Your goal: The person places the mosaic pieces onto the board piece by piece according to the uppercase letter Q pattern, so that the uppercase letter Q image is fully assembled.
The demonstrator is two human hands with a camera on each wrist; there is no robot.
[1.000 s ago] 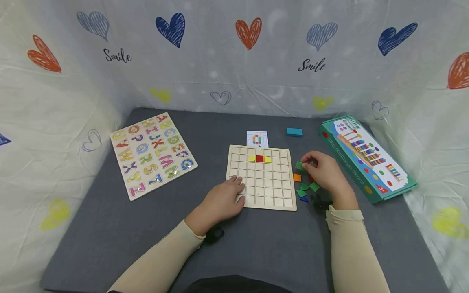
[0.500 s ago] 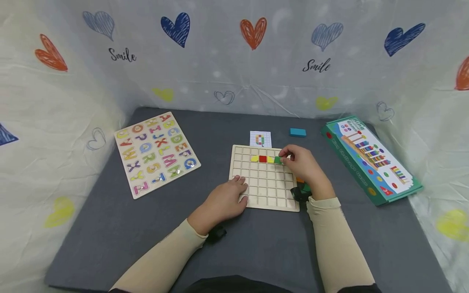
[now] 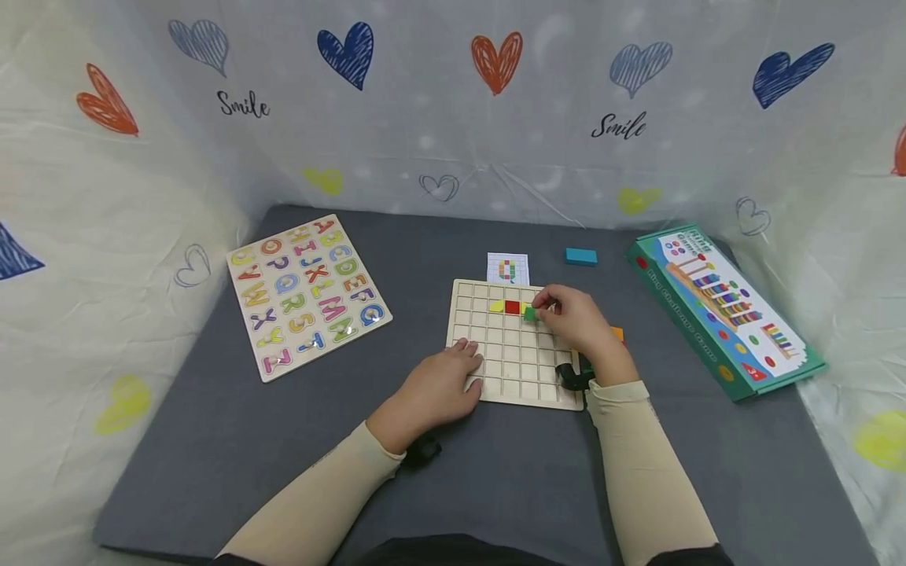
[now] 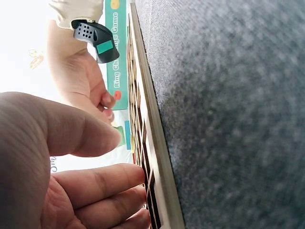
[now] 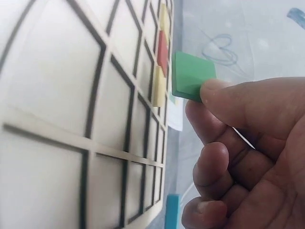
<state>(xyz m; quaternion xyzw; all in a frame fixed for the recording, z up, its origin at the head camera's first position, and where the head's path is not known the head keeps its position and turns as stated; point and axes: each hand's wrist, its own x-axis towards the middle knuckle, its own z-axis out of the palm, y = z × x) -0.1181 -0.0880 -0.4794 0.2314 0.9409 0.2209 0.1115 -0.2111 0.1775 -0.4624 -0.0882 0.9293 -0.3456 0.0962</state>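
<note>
A wooden grid board (image 3: 499,373) lies on the table in the head view. My left hand (image 3: 433,391) rests its relaxed fingers on the board's left edge. Over the board's upper right, my right hand (image 3: 579,322) pinches a green square tile (image 5: 193,75) between thumb and index finger. The right wrist view shows that tile raised off the grid. A red tile (image 3: 512,307) sits in an upper row, between a yellow tile (image 3: 496,306) on its left and another yellow tile (image 5: 158,87), partly covered in the head view by the green tile.
A pattern card (image 3: 507,269) touches the board's far edge. An orange tile (image 3: 618,333) shows behind my right wrist; other loose pieces there are mostly hidden. A blue block (image 3: 580,257) and a green game box (image 3: 729,314) lie right, an alphabet puzzle (image 3: 307,303) left.
My right hand has carried the green tile from beside the loose pieces to over the board, then slightly left and nearer me. My left hand has stayed on the board.
</note>
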